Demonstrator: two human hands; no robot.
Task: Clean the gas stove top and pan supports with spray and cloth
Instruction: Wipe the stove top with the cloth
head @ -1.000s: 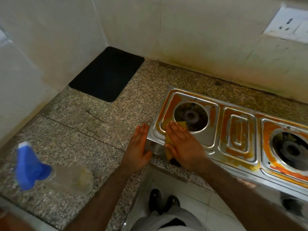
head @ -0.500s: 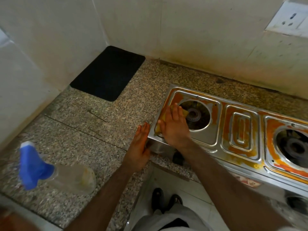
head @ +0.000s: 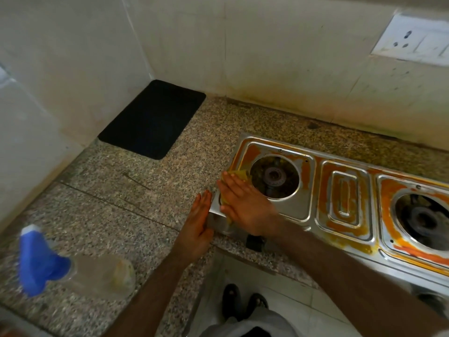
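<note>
A steel gas stove top (head: 313, 210) smeared with orange-yellow grime sits on the granite counter at the right, its pan supports off and both burners bare. My right hand (head: 245, 205) lies flat on a yellow cloth (head: 239, 175), pressing it on the stove's front left corner beside the left burner (head: 274, 176). Most of the cloth is hidden under the palm. My left hand (head: 198, 227) rests flat and open against the stove's left side wall. A clear spray bottle (head: 80, 273) with a blue trigger head lies on the counter at the lower left.
A black mat (head: 153, 117) lies in the far counter corner by the tiled walls. A wall socket (head: 413, 41) is at the upper right. The counter's front edge (head: 243, 251) runs below the stove, with floor and my feet beneath. A black stove knob (head: 254, 242) faces the front.
My right hand slid the cloth forward toward the burner, then left and back toward the stove's front left corner. My left hand stayed braced on the stove's side.
</note>
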